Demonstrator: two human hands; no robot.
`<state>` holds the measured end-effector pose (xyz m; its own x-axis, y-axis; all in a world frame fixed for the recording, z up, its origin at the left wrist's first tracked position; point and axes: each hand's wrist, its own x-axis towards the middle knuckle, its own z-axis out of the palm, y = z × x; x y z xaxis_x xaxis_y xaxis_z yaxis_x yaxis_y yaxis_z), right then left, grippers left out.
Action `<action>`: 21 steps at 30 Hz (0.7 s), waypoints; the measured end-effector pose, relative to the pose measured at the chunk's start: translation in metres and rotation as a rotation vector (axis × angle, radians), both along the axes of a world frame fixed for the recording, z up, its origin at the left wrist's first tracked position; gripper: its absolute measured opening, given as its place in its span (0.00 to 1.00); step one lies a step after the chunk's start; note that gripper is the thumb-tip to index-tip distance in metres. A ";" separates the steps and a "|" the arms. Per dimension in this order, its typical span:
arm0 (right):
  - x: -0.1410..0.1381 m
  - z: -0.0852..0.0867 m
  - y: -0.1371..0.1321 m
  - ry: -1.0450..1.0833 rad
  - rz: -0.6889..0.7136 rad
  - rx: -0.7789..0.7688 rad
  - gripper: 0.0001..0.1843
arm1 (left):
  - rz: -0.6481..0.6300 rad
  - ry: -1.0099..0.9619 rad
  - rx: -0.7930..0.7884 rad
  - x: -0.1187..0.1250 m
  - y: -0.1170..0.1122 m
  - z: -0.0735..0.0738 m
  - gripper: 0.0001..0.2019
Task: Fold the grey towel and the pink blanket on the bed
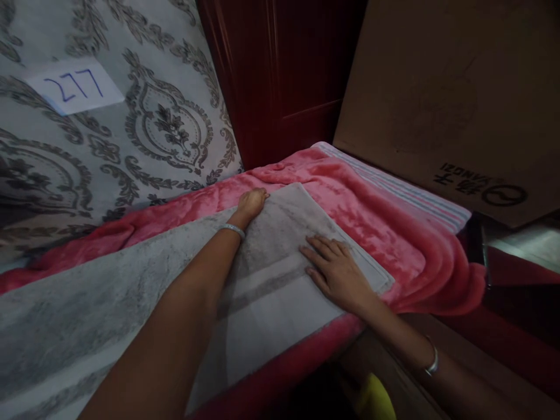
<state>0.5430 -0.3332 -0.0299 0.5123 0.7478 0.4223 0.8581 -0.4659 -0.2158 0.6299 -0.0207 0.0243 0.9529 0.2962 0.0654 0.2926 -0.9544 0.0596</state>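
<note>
A long grey towel (271,286) with paler bands lies spread over a pink plush blanket (376,227). At its far edge, close to the far corner, my left hand (252,204) is closed, with the towel's edge apparently pinched in its fingers; the fingertips are partly hidden. My right hand (335,271) rests palm down near the towel's right end, fingers stretched and spread, holding nothing. The hemmed right edge of the towel runs just beyond those fingers.
A patterned padded panel (170,128) with a paper card (76,86) marked 277 rises at the left. Behind stands a dark red wooden panel (301,64). A large cardboard box (437,105) leans at the right, beside a striped cloth (406,195). Something yellow (376,399) is below.
</note>
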 end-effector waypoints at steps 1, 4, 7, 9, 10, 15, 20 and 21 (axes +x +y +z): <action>0.000 0.000 0.001 -0.008 -0.011 -0.018 0.24 | -0.002 0.006 0.003 0.000 -0.001 0.002 0.19; -0.001 0.001 0.002 -0.009 -0.012 -0.055 0.23 | -0.029 -0.008 0.002 0.005 -0.010 0.007 0.22; -0.002 0.002 0.002 -0.012 -0.033 -0.070 0.24 | -0.123 -0.037 -0.018 0.016 -0.027 0.008 0.23; -0.002 0.003 0.002 -0.016 -0.064 -0.080 0.25 | -0.160 -0.062 -0.032 0.025 -0.037 0.005 0.22; -0.002 0.003 0.002 -0.014 -0.076 -0.087 0.25 | -0.156 -0.078 -0.038 0.030 -0.041 0.003 0.21; -0.002 0.002 0.003 0.005 -0.091 -0.116 0.27 | -0.089 -0.136 -0.080 0.047 -0.042 -0.012 0.18; 0.000 0.000 0.003 -0.005 -0.090 -0.119 0.26 | -0.095 -0.090 -0.100 0.051 -0.038 -0.015 0.18; 0.001 -0.001 0.003 -0.010 -0.087 -0.121 0.26 | -0.105 -0.071 -0.114 0.050 -0.037 -0.013 0.19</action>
<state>0.5436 -0.3304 -0.0307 0.5734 0.7466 0.3374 0.8153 -0.5605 -0.1453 0.6801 -0.0582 0.0116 0.9732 0.2045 0.1053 0.1827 -0.9654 0.1860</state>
